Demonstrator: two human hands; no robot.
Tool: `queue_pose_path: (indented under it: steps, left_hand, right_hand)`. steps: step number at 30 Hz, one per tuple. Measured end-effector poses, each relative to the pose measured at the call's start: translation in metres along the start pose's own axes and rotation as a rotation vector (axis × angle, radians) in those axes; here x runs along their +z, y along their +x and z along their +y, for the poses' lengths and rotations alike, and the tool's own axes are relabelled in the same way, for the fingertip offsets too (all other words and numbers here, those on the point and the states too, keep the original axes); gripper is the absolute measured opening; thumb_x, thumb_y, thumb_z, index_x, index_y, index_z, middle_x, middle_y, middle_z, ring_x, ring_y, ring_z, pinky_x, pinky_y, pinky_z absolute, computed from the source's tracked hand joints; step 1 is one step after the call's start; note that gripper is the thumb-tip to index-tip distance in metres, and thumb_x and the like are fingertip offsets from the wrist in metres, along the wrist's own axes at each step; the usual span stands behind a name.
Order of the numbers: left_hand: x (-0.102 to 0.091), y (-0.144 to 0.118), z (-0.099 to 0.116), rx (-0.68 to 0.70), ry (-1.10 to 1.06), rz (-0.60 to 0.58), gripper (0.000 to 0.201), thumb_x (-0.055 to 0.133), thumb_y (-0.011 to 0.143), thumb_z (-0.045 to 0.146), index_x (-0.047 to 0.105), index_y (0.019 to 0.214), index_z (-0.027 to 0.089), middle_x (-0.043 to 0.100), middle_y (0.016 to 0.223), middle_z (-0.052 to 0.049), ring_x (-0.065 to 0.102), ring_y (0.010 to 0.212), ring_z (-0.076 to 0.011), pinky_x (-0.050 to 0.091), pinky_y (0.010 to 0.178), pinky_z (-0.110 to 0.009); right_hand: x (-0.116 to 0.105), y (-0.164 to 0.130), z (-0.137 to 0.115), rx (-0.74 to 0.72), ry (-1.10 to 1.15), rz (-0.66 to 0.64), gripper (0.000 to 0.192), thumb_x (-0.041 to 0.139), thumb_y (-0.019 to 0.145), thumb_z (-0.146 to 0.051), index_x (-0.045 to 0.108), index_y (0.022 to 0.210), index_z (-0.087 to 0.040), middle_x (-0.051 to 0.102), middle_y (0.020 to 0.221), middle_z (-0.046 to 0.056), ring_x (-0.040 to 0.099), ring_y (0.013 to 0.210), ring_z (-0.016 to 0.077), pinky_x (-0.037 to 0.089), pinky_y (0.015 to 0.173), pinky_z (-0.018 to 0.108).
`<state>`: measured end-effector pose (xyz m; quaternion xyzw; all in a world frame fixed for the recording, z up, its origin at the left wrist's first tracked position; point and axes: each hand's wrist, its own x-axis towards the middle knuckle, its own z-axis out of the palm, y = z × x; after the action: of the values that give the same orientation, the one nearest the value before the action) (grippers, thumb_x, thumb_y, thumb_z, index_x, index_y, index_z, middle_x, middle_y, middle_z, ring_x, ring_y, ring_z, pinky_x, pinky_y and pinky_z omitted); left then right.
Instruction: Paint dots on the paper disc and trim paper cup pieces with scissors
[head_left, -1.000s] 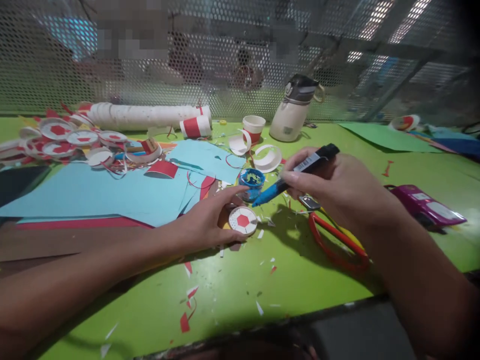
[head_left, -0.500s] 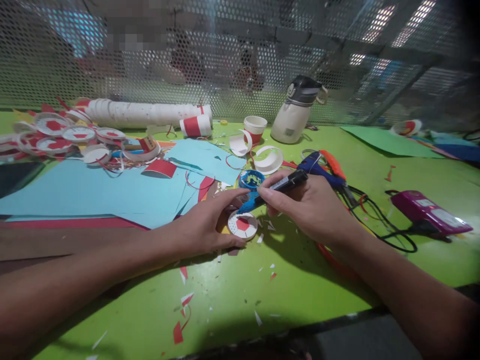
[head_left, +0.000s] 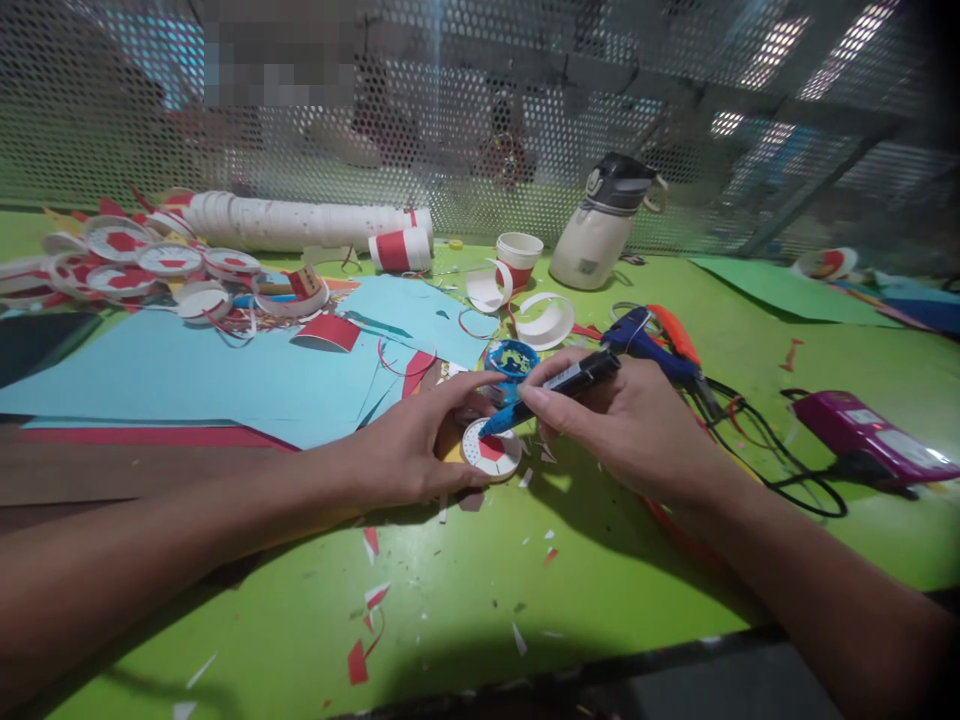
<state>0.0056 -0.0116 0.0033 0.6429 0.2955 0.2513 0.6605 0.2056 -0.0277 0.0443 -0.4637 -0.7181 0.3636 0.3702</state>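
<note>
My right hand (head_left: 615, 415) grips a black marker pen (head_left: 574, 378) whose blue-coated tip points down at a small white paper disc (head_left: 508, 467). The disc has a red shape in its middle, dark lines and small blue dots on its left part. Thumb and fingers of my left hand (head_left: 420, 435) curve around the disc and hold it by its edge on the green table (head_left: 420, 610). Just behind the disc stands a small pot of blue paint (head_left: 513, 358). The marker's tip touches or nearly touches the disc.
Behind lie curled paper strips (head_left: 546, 322), paper cups (head_left: 519, 255) and a bottle (head_left: 600, 225). A glue gun (head_left: 652, 340) and a purple power bank-like device (head_left: 874, 430) with cables are at right. Light-blue paper (head_left: 210, 370) and decorated discs (head_left: 172, 262) cover the left. Paper scraps litter the front.
The marker's tip has shifted slightly over the disc, from its upper edge toward the red shape. My left hand keeps its hold. The whole view has moved a little.
</note>
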Motion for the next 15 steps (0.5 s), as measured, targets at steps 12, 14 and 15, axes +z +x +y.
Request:
queue_pose_path:
  steps: [12,14,15]
  left_hand:
    - [-0.0083,0.0025,-0.0027,0.158,0.313,0.055,0.076,0.075,0.073,0.023,0.04,0.14,0.019,0.066,0.101,-0.012,0.066,0.089,-0.024,0.054,0.073,-0.036]
    - [-0.0087,0.0031,-0.0021,0.173,0.346,0.065,0.074,0.075,0.073,0.023,0.042,0.138,0.019,0.066,0.102,-0.012,0.066,0.092,-0.0245,0.054,0.074,-0.036]
    - [-0.0087,0.0032,-0.0019,0.175,0.358,0.068,0.073,0.075,0.073,0.023,0.042,0.138,0.019,0.066,0.101,-0.011,0.066,0.091,-0.0243,0.054,0.073,-0.035]
  right_hand:
    - [0.0022,-0.0001,-0.0007,-0.006,-0.013,-0.031,0.013,0.06,0.089,-0.023,0.064,0.079,-0.015,0.059,0.057,-0.005,0.054,0.053,0.0083,0.044,0.053,0.02]
    - [0.0024,-0.0003,-0.0011,-0.001,-0.025,-0.02,0.013,0.061,0.088,-0.022,0.063,0.078,-0.015,0.058,0.057,-0.005,0.054,0.053,0.0079,0.044,0.052,0.02]
    - [0.0025,-0.0005,-0.0012,0.003,-0.031,-0.016,0.013,0.061,0.088,-0.022,0.064,0.077,-0.015,0.058,0.057,-0.005,0.053,0.053,0.0077,0.044,0.052,0.02]
